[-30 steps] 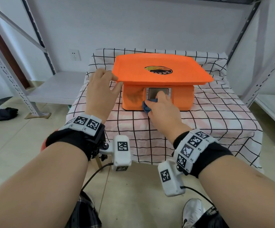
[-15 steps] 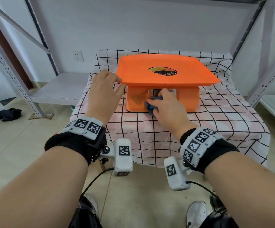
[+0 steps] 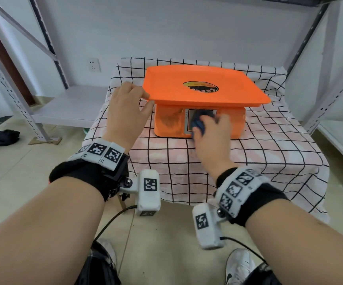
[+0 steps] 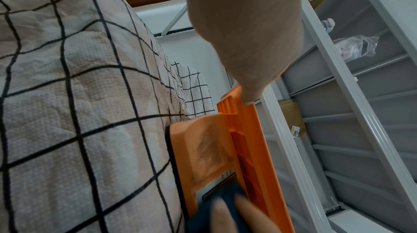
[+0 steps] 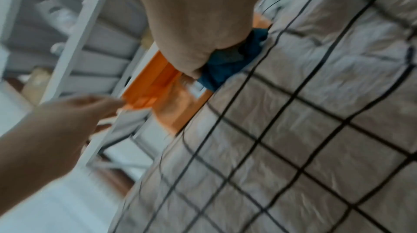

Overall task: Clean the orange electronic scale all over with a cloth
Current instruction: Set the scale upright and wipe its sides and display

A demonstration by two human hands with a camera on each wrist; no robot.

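The orange electronic scale (image 3: 203,93) stands on a checked tablecloth, its wide pan on top and its display panel on the front face. My left hand (image 3: 128,109) grips the pan's near left corner, thumb under the rim, fingers on top. My right hand (image 3: 209,130) holds a bunched dark blue cloth (image 3: 198,123) pressed against the display on the front. The left wrist view shows the scale's smudged front (image 4: 207,149) and the cloth (image 4: 216,213) at the bottom. In the blurred right wrist view the cloth (image 5: 228,65) sits under my fist against the scale (image 5: 171,103).
The cloth-covered table (image 3: 248,157) stands between grey metal shelving on the left (image 3: 12,83) and right (image 3: 331,95). A dark rag (image 3: 2,136) lies on the tiled floor at left. My shoes (image 3: 238,266) are below the table's near edge.
My right hand has slid the cloth to the right across the scale's front, from the panel's left edge onto the display. The left hand keeps its hold on the pan corner.
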